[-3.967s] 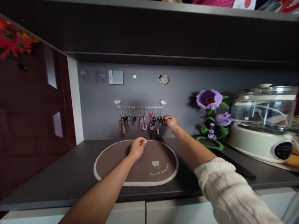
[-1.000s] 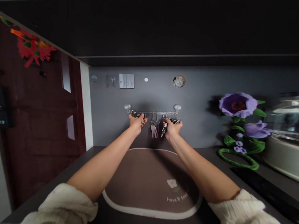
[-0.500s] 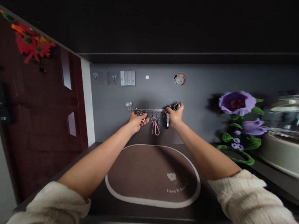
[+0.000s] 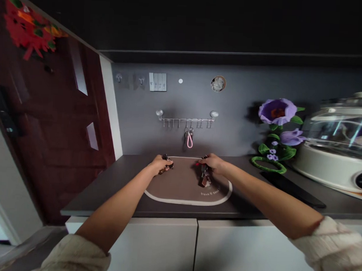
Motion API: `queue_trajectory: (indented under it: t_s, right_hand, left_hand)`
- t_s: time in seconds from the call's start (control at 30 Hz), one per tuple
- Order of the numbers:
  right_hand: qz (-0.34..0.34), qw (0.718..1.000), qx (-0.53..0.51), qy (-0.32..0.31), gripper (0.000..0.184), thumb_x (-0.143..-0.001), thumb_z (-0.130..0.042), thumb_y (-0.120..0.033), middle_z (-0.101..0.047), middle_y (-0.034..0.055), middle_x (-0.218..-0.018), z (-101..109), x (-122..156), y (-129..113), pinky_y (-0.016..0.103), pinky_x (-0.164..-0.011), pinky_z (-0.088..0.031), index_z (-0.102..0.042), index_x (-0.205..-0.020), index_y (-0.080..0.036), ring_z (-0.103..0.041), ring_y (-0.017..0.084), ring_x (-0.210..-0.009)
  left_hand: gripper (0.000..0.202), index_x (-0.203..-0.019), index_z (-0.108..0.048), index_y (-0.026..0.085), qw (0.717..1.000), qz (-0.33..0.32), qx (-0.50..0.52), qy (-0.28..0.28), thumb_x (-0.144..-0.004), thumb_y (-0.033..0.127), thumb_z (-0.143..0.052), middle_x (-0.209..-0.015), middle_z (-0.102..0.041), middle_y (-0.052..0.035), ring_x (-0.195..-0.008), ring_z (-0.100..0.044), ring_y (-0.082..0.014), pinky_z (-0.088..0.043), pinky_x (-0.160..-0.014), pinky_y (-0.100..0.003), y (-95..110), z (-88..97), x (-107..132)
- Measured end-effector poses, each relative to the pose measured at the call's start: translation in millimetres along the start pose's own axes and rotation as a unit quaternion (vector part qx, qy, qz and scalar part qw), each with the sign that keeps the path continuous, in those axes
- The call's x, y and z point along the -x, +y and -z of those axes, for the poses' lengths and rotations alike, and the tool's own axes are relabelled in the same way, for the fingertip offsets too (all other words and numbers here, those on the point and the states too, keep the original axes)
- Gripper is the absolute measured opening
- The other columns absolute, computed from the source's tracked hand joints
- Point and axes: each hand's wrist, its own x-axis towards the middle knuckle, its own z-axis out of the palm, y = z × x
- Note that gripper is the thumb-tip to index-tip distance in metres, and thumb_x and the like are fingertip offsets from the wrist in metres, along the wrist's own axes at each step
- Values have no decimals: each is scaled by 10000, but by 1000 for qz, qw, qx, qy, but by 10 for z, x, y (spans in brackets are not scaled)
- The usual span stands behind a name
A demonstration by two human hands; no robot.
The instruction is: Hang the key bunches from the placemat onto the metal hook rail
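Observation:
My left hand (image 4: pixel 159 164) is closed round a bunch of keys (image 4: pixel 167 163) just above the left part of the brown oval mat (image 4: pixel 184 187). My right hand (image 4: pixel 213 163) grips another bunch of keys (image 4: pixel 203 174) that hangs down and touches the mat's right side. On the grey wall behind, the metal hook rail (image 4: pixel 186 120) is nearly bare. Only one key set with a pink loop (image 4: pixel 189 139) hangs from its middle.
The mat lies on a dark counter (image 4: pixel 112 188) over white cabinet doors (image 4: pixel 164 246). A purple flower ornament (image 4: pixel 275 127) and a white cooker with a glass lid (image 4: pixel 336 142) stand at the right. A dark red door (image 4: pixel 43 117) is at the left.
Both hands have come down from the hook rail to the mat, each carrying a bunch of keys. The rail now holds only the pink-loop set. The camera has pulled back.

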Motion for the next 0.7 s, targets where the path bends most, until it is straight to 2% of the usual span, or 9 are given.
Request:
queue_trajectory:
  t_s: [0.07, 0.13, 0.27, 0.33, 0.4, 0.47, 0.53, 0.6, 0.7]
  right_hand:
    - [2, 989, 146, 13, 210, -598, -649, -296, -539, 35, -493, 18, 51, 55, 235, -509, -402, -558, -644, -112, -544, 150, -569]
    - [1, 955, 295, 33, 291, -596, -629, -389, -591, 84, -653, 35, 96, 27, 287, -618, -415, -598, -703, -121, -563, 214, -744]
    - [-33, 886, 456, 80, 562, -542, -566, -593, -513, 148, -1071, 26, 95, -181, 486, -790, -323, -598, -927, -185, -414, 362, -1055]
    - [-14, 893, 443, 85, 665, -520, -554, -629, -476, 157, -1131, -10, -19, -301, 492, -820, -301, -551, -1015, -185, -390, 366, -1082]
    - [30, 923, 369, 102, 726, -535, -551, -620, -481, 173, -1125, -77, -224, -400, 412, -818, -345, -481, -1086, -153, -434, 317, -1059]
    - [65, 949, 269, 153, 776, -522, -571, -606, -501, 176, -1093, -182, -485, -471, 338, -789, -382, -422, -1112, -126, -478, 272, -1017]
    - [73, 955, 190, 218, 808, -473, -615, -585, -529, 156, -1046, -314, -739, -508, 319, -755, -405, -393, -1101, -128, -514, 250, -965]
    - [55, 951, 155, 262, 743, -490, -629, -541, -546, 140, -1011, -443, -931, -514, 316, -733, -418, -393, -1069, -138, -539, 229, -916]
    - [62, 947, 143, 280, 382, -629, -581, -379, -579, 111, -916, -560, -1042, -484, 298, -709, -429, -467, -914, -152, -565, 202, -847]
  left_hand:
    - [310, -727, -513, 113, 991, -36, -117, 61, -541, 282, -695, -610, -585, -45, -528, -541, -108, -387, -461, -196, -48, 31, 11]
    - [376, -777, -520, 124, 963, -74, -233, 115, -512, 324, -697, -710, -613, -70, -624, -567, -139, -380, -489, -200, -43, 76, 21]
    - [370, -684, -558, 136, 915, -75, -388, 77, -521, 459, -638, -697, -630, -92, -667, -582, -177, -358, -502, -217, 25, 169, 58]
    - [407, -608, -563, 146, 902, -59, -426, 47, -522, 543, -592, -638, -629, -92, -651, -586, -183, -347, -498, -221, 50, 208, 79]
    - [466, -584, -564, 152, 890, -57, -450, 39, -499, 611, -557, -660, -637, -103, -669, -590, -192, -340, -500, -223, 63, 243, 94]
    - [527, -634, -575, 154, 884, -71, -459, 43, -466, 652, -542, -757, -647, -118, -715, -590, -206, -336, -504, -224, 67, 275, 100]
    - [589, -723, -579, 155, 884, -89, -456, 49, -451, 674, -529, -848, -641, -126, -753, -585, -213, -337, -513, -224, 63, 300, 98]
    - [629, -782, -576, 156, 882, -105, -456, 52, -460, 691, -506, -892, -631, -126, -777, -579, -218, -342, -524, -227, 50, 316, 88]
    - [642, -812, -579, 159, 872, -127, -470, 43, -502, 708, -453, -900, -625, -121, -798, -572, -225, -354, -548, -239, 15, 325, 59]
